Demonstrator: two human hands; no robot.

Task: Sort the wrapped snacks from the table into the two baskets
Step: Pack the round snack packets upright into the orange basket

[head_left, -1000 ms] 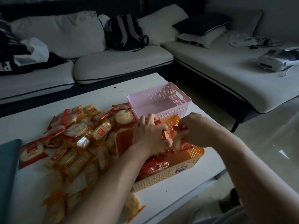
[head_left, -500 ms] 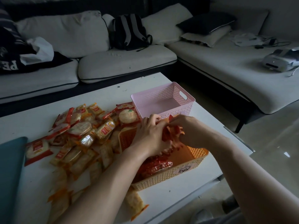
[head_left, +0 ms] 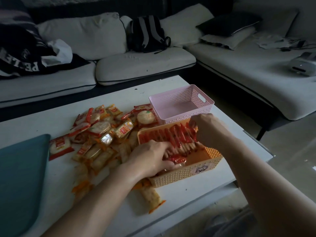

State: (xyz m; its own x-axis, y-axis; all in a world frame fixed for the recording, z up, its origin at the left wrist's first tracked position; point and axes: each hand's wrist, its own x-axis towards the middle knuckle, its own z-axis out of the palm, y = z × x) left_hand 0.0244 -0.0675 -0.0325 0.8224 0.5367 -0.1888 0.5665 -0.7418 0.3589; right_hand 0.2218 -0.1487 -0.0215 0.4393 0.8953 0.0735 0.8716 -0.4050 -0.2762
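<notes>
Both my hands, left hand [head_left: 152, 156] and right hand [head_left: 207, 129], pinch red packets [head_left: 177, 135], lining them in orange basket [head_left: 184, 175]; next, grab from the pile [head_left: 102, 134].

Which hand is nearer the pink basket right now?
Right. The right hand sits at the far end of the orange basket, just below the pink basket. The left hand is at the orange basket's near end, farther away.
</notes>
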